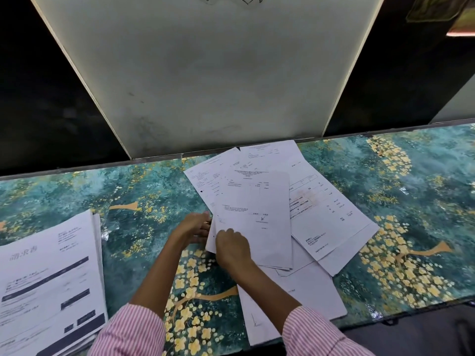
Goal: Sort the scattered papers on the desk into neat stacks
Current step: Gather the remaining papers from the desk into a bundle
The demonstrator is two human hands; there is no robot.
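Note:
Several white printed sheets lie fanned and overlapping at the desk's middle and right (326,211). On top of them is a sheet with a signature mark (257,201). My right hand (232,249) grips that sheet's lower left corner, thumb on top. My left hand (196,228) touches its left edge with fingers reaching under the paper. A neat stack of forms with dark bars (48,281) sits at the near left. One more sheet (303,296) lies under my right forearm near the front edge.
The desk (144,227) has a teal surface with yellow flowers. A white panel (205,73) stands upright behind the papers at the desk's far edge. Dark space lies to both sides of it.

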